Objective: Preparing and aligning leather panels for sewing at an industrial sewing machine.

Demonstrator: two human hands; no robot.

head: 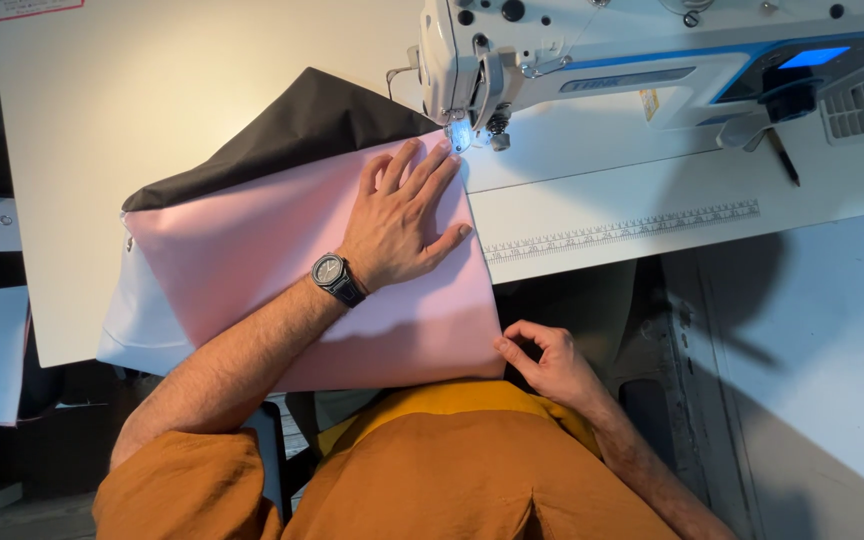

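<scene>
A big white table (152, 90) fills the top of the view, and a white sewing machine (652, 50) with blue trim sits along its far right side. On the table lies a large pink cloth (252, 250), the biggest soft thing here. It is a wide sheet, and its long side runs from the left edge of the table toward the machine, tilted a little so the far right corner points up at the needle (459, 135). Its near edge hangs off the table toward the person's orange shirt (452, 470). A black cloth (302, 130) sticks out from under the pink one at the back, and a white cloth (142, 320) peeks out below it on the left. The black cloth lies between the pink sheet and the bare table behind it. A ruler strip (622, 230) is printed along the table's front edge, just right of the pink cloth. A pencil (782, 155) lies near the machine's right end. The left hand (402, 215) lies flat and open on the pink cloth, fingers spread and pointing at the needle, pressing down and not gripping anything. A dark watch (337, 278) is on that wrist. The right hand (542, 360) is by the near right corner of the pink cloth, pinching its edge between thumb and fingers.
</scene>
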